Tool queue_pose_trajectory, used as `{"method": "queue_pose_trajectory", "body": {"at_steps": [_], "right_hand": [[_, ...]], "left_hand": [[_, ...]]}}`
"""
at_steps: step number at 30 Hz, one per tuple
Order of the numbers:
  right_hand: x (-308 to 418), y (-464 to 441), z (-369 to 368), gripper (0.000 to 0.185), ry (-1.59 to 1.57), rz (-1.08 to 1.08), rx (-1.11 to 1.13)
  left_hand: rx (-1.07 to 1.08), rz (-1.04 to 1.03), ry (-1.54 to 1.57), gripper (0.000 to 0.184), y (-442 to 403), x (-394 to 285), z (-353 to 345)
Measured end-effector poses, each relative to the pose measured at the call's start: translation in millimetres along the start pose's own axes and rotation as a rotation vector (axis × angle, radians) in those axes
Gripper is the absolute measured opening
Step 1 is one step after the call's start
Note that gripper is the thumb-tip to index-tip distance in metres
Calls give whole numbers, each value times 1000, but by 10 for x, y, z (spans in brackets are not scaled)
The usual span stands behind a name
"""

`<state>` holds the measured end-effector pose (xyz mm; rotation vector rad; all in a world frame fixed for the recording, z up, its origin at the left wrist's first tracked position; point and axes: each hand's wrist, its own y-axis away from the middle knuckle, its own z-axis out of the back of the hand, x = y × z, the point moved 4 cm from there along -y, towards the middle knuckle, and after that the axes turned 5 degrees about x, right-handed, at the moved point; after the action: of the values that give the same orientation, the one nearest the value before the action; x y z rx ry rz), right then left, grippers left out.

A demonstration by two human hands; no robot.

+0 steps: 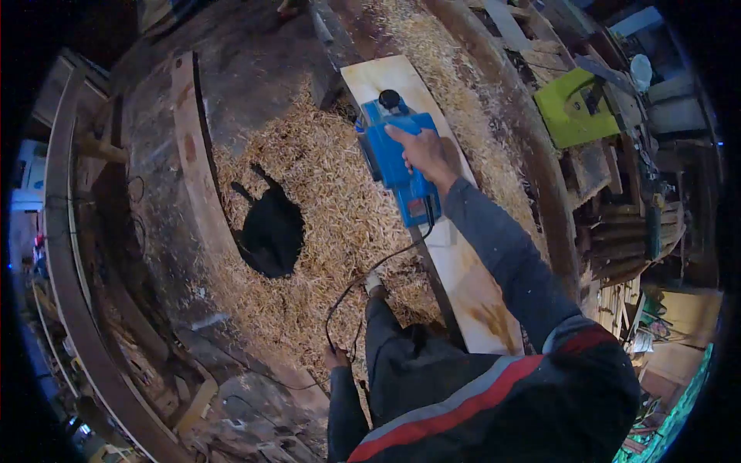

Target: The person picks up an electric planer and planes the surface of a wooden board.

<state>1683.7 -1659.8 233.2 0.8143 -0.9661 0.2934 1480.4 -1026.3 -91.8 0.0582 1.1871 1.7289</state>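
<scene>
My right hand (428,157) is wrapped around the handle of a blue electric planer (397,143) with a black front knob. The planer rests on a pale wooden board (471,282) that runs from upper centre down toward my body. From the planer's rear, a black power cord (367,274) loops down to my left. Low beside my leg, my left hand (336,357) is closed on the cord; its fingers are small and partly hidden.
Wood shavings (332,185) cover the floor around the board. To the left lie a black shape (272,231) I cannot identify and a long plank (193,147). A heavy timber (532,147) flanks the board, with a yellow-green panel (575,108) beyond.
</scene>
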Motion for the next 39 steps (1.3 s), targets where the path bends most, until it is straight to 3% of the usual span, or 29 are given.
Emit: {"method": "queue_pose_trajectory", "body": {"at_steps": [2, 5, 10, 11, 13, 14, 16, 17, 19, 20, 21, 22, 23, 24, 25, 27, 28, 29, 32, 33, 35, 37, 39], "right_hand": [[131, -410, -109, 51, -43, 75, 33], [455, -884, -220, 53, -31, 106, 11], [846, -1613, -457, 54, -11, 194, 25], [925, -1799, -520, 55, 17, 248, 13], [1097, -2017, -598, 58, 10, 263, -13], [1158, -2151, -612, 62, 8, 279, -42], [1277, -2562, -665, 62, 50, 328, -71], [1286, -2691, -676, 62, 102, 374, -89], [1398, -2612, -646, 62, 98, 377, -104], [1396, -2539, -644, 63, 99, 375, -112], [1338, -2462, -630, 63, 97, 371, -107], [1311, -2360, -588, 58, 114, 376, -66], [1279, -2274, -541, 54, 127, 385, -20], [1239, -2126, -497, 62, 179, 460, -33], [1159, -1991, -457, 69, 226, 542, -44], [858, -1629, -296, 71, 341, 270, -26], [709, -1366, -223, 69, 292, 286, -4], [507, -1090, -144, 67, 263, 201, -9], [-135, -70, 149, 44, 149, 296, -17], [-164, 485, 283, 41, 66, 86, 10], [-697, 1178, 532, 44, 137, 25, -71], [-1115, 1952, 802, 51, 142, -62, -71], [-1732, 2645, 999, 52, 8, 107, -133]], "left_hand": [[-52, -54, 48, 29, 171, -532, 131], [38, 227, 103, 26, 142, -797, 212], [15, -4, -131, 14, 88, -1167, 339], [81, 107, 360, 13, 40, -1022, 273], [40, -130, -254, 15, -107, -905, 204], [38, -138, -262, 15, -106, -970, 189], [81, -45, 125, 17, -28, -1079, 143], [138, -101, 248, 20, 60, -1234, 183], [131, -44, 220, 21, 49, -1369, 200], [123, 22, 194, 22, 117, -1336, 220], [81, -46, 758, 24, -37, -892, 45], [74, -49, 759, 24, 2, -788, 53], [57, -89, 313, 27, 45, -753, 95], [29, -122, -131, 30, 74, -737, 134], [37, -76, -133, 33, 36, -557, 72], [14, 39, -106, 31, -105, -59, -61], [36, 129, -110, 28, -67, -34, 3], [60, 220, -117, 27, -32, -1, 62], [89, 358, -10, 27, 286, -324, 303], [-9, 175, -276, 27, 174, -131, 308], [83, 182, -359, 28, 207, -110, 382], [-3, 119, -308, 27, 229, -255, 477], [8, 17, -450, 26, 231, -352, 504]]}}
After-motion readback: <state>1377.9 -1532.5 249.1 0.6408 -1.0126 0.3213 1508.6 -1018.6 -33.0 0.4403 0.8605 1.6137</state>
